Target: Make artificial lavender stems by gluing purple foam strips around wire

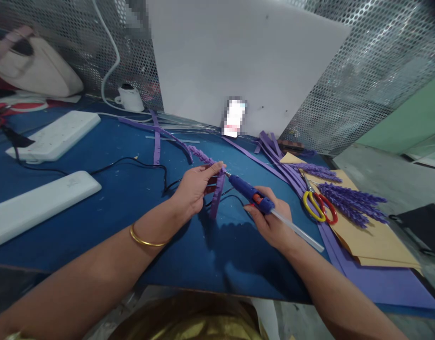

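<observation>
Between the thumb and fingers of my left hand (192, 186) is a purple paper flower stem (201, 155), wrapped in fringed paper and pointing up and to the left. A loose end of the fringed purple strip (217, 196) hangs down from the pinch. My right hand (274, 217) is closed around a blue hot glue gun (247, 189) with a red trigger. A clear glue stick (298, 230) sticks out of its back end. The gun's metal nozzle is at the strip, close to my left thumb; whether it touches, I cannot tell.
Finished purple flower sprigs (355, 200) and scissors (318, 205) lie on brown paper (380, 241) at the right. Purple strips (274, 156) lie behind. A power strip (57, 137), a long white case (43, 203) and a black cord (132, 161) are at left. A lit phone (234, 117) leans against a white board.
</observation>
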